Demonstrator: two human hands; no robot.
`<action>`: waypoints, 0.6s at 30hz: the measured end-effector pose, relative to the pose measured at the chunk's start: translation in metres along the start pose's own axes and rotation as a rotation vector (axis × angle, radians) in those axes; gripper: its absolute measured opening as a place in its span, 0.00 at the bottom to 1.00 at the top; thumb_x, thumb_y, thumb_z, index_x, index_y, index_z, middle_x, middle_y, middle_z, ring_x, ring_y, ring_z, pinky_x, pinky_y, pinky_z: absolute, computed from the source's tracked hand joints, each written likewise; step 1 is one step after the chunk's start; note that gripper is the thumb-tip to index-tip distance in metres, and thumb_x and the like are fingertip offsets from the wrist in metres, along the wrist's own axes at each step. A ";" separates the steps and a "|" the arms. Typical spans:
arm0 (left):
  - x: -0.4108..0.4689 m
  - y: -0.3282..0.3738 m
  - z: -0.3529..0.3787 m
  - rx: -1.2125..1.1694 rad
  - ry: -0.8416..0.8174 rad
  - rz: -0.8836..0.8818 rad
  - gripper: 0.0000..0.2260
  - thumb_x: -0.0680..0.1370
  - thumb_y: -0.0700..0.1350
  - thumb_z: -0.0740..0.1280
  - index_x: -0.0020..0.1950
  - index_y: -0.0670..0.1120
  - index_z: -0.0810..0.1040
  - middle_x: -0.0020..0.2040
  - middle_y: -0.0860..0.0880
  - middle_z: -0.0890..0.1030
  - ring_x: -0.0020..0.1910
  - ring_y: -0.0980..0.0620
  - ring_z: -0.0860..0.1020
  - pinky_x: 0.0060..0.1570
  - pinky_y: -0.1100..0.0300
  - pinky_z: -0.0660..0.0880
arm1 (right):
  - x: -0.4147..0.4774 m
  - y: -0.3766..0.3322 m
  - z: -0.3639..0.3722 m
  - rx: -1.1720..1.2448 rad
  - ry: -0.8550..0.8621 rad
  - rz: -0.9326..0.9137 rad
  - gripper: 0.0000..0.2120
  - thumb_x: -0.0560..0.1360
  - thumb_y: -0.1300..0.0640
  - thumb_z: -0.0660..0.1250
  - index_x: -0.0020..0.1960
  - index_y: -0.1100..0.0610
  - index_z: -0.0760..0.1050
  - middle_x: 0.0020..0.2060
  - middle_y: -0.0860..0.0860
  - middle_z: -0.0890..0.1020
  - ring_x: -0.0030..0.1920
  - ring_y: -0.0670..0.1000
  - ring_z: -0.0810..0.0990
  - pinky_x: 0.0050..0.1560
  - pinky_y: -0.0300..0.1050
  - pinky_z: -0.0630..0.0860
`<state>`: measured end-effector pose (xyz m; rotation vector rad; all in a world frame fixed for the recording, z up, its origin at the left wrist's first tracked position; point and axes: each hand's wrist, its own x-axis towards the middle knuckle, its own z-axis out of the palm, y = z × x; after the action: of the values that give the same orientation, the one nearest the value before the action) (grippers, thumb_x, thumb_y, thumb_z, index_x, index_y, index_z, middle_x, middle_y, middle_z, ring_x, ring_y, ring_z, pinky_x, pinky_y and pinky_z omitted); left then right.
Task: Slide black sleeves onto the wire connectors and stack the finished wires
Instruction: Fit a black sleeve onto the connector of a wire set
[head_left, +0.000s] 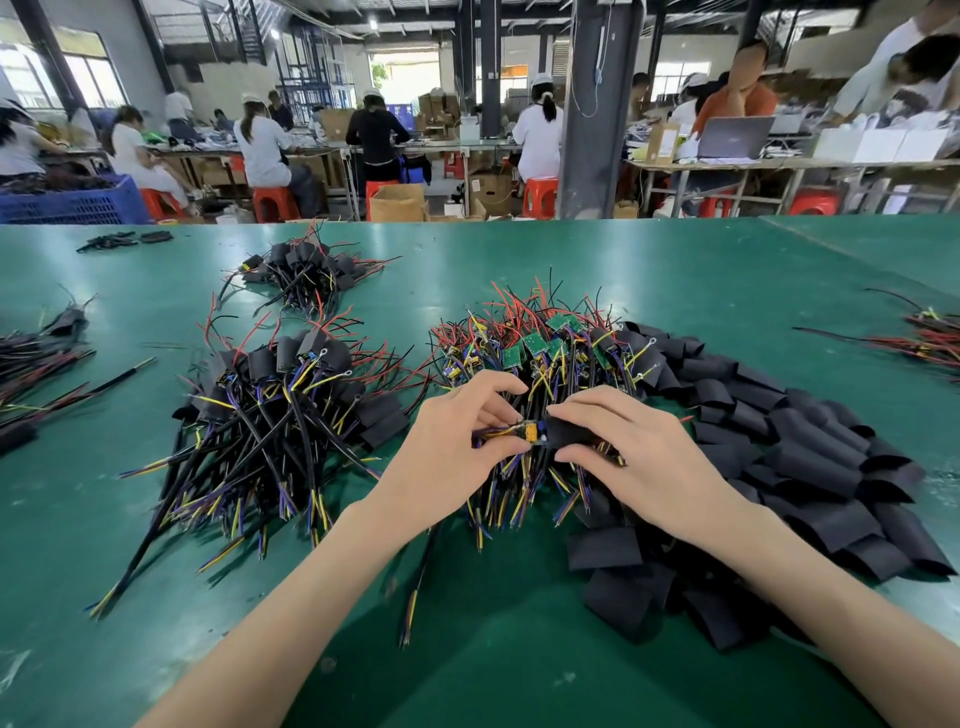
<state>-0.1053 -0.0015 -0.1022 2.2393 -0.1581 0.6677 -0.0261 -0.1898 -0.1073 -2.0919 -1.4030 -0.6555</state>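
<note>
Green table (467, 649): broad and flat. Its far edge at 12 o'clock is well away. The bare mat toward me at 6 o'clock is my open room for the forearms.

Loose black sleeves (810, 467), heaped from 2 to 5 o'clock of the hands. They are flat, soft, light tube pieces. I judge they collapse when squeezed across the flat, so I would grip one by its folded edges to keep the mouth open.

Unsleeved wires (540, 353), at 12 o'clock, just beyond the hands. The leads are floppy, with small green boards and bare tips likely to snag their neighbours. Lift, don't drag.

Finished stack (280, 395), 9 to 10 o'clock, near. A strip of bare table before it gives a lane leftward.

Left hand (457, 431): thumb and fingertips pinch the wire just behind its connector (531, 432).

Right hand (639, 447): thumb and fingers pinch one sleeve (569, 434), with its mouth facing 9 o'clock and meeting the connector end. I cannot tell how far on it is.

Connector: small, rigid, with yellow parts. I judge its joints fragile, so push along the axis without twisting.
</note>
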 end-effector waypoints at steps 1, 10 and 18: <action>0.000 0.000 0.000 -0.007 0.001 -0.002 0.20 0.69 0.38 0.76 0.58 0.48 0.75 0.43 0.54 0.80 0.42 0.63 0.77 0.48 0.75 0.70 | 0.000 0.001 0.000 0.008 0.003 -0.003 0.16 0.71 0.57 0.73 0.57 0.60 0.78 0.52 0.51 0.79 0.49 0.50 0.78 0.52 0.42 0.73; -0.001 0.001 -0.002 0.010 -0.017 -0.002 0.19 0.70 0.39 0.75 0.58 0.48 0.75 0.43 0.57 0.80 0.42 0.61 0.78 0.48 0.74 0.72 | 0.000 0.004 -0.003 0.123 0.026 0.026 0.13 0.71 0.59 0.74 0.54 0.59 0.79 0.50 0.49 0.80 0.48 0.47 0.79 0.51 0.44 0.74; -0.002 0.002 -0.003 -0.006 -0.004 0.024 0.19 0.69 0.38 0.76 0.57 0.47 0.76 0.44 0.53 0.81 0.43 0.61 0.78 0.50 0.73 0.72 | 0.001 0.004 0.000 0.237 0.051 0.096 0.12 0.69 0.60 0.75 0.52 0.58 0.80 0.46 0.45 0.80 0.44 0.35 0.74 0.49 0.27 0.69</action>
<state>-0.1086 -0.0005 -0.1001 2.2364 -0.1891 0.6750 -0.0225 -0.1909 -0.1073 -1.9284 -1.2771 -0.4756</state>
